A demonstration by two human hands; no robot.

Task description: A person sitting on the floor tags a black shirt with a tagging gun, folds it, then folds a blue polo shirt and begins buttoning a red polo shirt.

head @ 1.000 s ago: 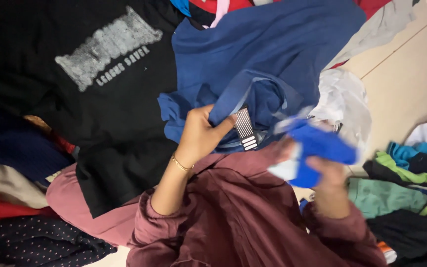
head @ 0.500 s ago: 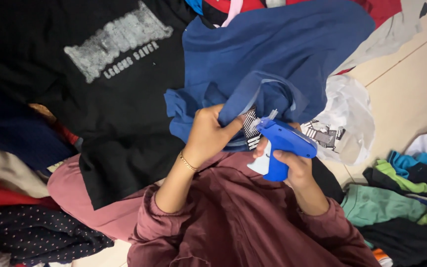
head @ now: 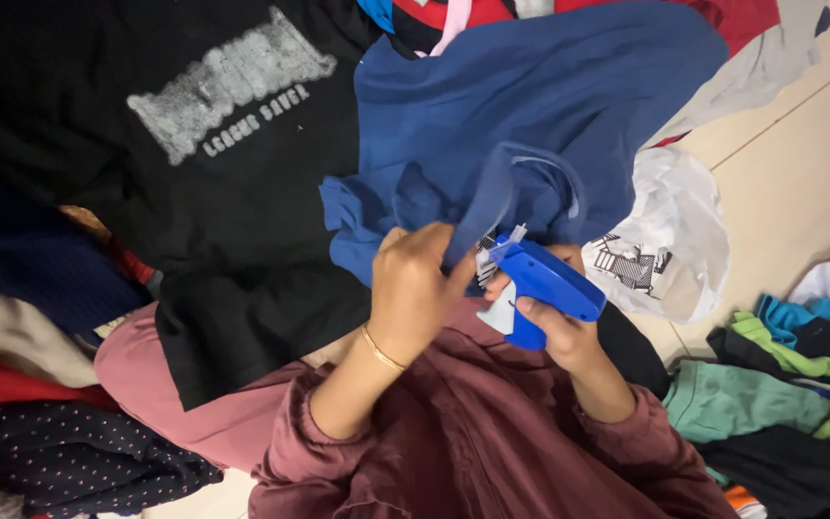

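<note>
Centrally, the right hand (head: 564,332) grips a blue pistol-shaped tagging gun (head: 540,284), its tip against the blue shirt's collar (head: 492,197), which the left hand (head: 415,293) pinches just beside the gun.

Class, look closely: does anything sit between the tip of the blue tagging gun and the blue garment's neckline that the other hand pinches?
Nothing visible does. The right hand holds the blue tagging gun with its tip right at the neckline of the blue garment, which the left hand pinches beside it.
</note>
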